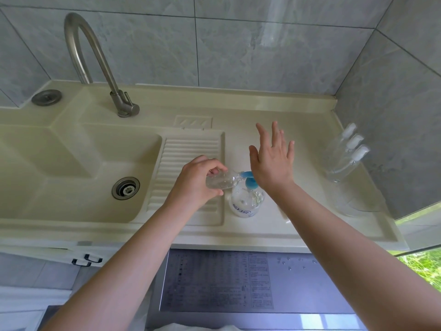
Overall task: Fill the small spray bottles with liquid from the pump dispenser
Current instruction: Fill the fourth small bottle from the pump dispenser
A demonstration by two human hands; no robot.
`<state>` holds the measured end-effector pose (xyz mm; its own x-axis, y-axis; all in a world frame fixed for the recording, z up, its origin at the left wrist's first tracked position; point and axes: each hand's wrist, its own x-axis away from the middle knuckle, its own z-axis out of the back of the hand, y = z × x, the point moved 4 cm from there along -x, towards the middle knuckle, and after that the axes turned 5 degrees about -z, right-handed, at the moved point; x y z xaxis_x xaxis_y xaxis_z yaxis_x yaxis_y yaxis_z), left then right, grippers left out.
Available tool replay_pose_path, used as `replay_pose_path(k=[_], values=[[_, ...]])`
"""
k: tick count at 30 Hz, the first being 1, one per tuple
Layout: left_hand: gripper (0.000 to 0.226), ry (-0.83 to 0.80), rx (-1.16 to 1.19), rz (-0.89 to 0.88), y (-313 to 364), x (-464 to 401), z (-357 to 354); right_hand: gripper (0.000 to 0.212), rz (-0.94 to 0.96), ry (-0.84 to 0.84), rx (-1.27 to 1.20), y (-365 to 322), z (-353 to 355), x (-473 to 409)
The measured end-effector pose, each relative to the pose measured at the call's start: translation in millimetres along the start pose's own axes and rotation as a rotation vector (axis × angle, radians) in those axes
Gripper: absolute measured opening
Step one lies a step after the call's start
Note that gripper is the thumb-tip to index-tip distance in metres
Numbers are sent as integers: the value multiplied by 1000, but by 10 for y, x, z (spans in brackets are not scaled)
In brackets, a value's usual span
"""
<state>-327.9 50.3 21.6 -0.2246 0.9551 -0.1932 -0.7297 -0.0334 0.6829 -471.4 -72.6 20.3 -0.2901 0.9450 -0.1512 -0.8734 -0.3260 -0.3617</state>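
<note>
A clear pump dispenser [247,203] with a blue pump head [249,181] stands on the cream counter [298,220] just right of the ribbed drainboard. My left hand [198,181] grips a small clear spray bottle [222,181], tilted on its side with its open neck against the blue nozzle. My right hand [272,158] is flat with straight, spread fingers, its heel over the pump head. Three more small clear spray bottles with white caps [343,158] lean against the right wall.
A cream sink [71,168] with a steel drain [125,188] lies at left under a curved steel tap [95,60]. The ribbed drainboard [188,161] lies beside it. A clear plastic piece [358,206] lies near the counter's right edge. A grey appliance top [238,283] sits below the counter.
</note>
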Motion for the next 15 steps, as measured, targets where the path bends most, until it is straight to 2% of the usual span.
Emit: replay_pose_path(k=[6, 15], values=[[55, 4, 14, -8, -10, -1, -2, 54, -38, -86, 21, 13, -100, 1], [54, 11, -3, 0, -21, -7, 5, 55, -14, -40, -6, 0, -8, -14]])
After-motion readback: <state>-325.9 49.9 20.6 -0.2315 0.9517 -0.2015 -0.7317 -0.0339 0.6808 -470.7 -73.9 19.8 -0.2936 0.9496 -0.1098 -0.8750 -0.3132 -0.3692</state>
